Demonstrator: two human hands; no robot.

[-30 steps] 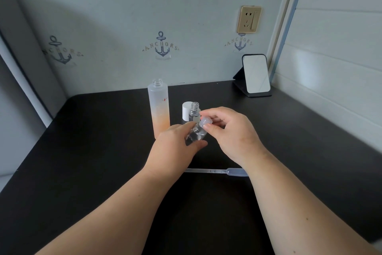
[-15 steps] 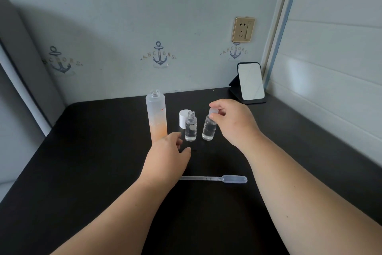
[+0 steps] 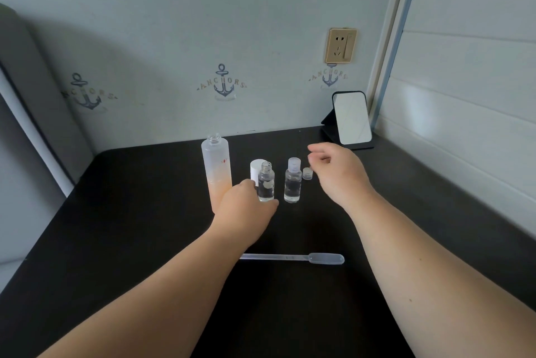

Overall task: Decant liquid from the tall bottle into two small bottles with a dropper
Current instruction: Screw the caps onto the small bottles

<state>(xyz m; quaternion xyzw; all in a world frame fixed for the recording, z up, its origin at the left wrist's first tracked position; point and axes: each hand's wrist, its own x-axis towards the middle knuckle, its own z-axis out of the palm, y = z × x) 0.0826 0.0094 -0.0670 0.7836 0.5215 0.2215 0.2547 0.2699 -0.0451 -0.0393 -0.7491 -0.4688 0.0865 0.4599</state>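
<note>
The tall frosted bottle (image 3: 216, 172) stands uncapped, with orange liquid in its lower part. To its right stands a small clear bottle without a cap (image 3: 266, 185). My left hand (image 3: 246, 206) curls round its lower left side, index finger at its side and thumb in front of its base. A second small bottle (image 3: 293, 183) stands capped beside it. A small ribbed cap (image 3: 307, 173) lies on the table just right of that bottle. My right hand (image 3: 333, 172) hovers over this cap with loosely bent fingers and holds nothing. The plastic dropper (image 3: 290, 257) lies flat nearer to me.
A white cap (image 3: 256, 167) stands behind the uncapped small bottle. A small mirror (image 3: 352, 118) leans at the back right corner of the black table (image 3: 130, 227). Walls close the table in at the back and right.
My right hand let go of the capped small bottle's top and drew right, uncovering a loose cap. My left hand moved forward from the table onto the uncapped small bottle.
</note>
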